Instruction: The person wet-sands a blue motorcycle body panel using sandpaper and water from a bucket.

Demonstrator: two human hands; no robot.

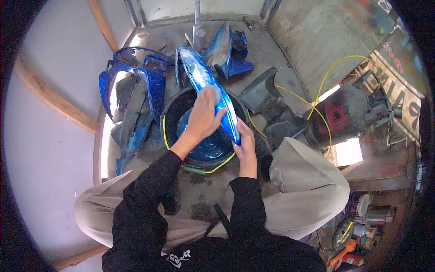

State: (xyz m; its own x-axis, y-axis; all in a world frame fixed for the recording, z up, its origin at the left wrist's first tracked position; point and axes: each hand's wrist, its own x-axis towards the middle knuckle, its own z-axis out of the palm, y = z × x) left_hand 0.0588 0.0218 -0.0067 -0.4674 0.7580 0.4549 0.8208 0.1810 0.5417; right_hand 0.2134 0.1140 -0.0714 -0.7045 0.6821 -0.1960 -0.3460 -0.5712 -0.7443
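Note:
A long, narrow blue motorcycle fairing panel (pixel 195 68) with white streaks and whitish patches slants over a black bucket (pixel 164 115). My right hand (pixel 246 143) grips the panel's near end, its fingers curled along the edge. Farther up, my left hand (pixel 202 117) presses a pale grey pad (pixel 216 94) against the panel's face. Whether the pad is a sponge or folded sandpaper, I cannot tell. Dark bluish water (pixel 206 147) lies in the bucket below, and the bucket has a yellow rim line.
Blue fairing pieces (pixel 156 86) lie at the left, with more body panels (pixel 221 50) at the back. Black plastic parts (pixel 272 104) sit right of the bucket. A yellow hose (pixel 322 81) runs past a dark red-and-black tank (pixel 337 113). Cans (pixel 379 215) crowd the lower right.

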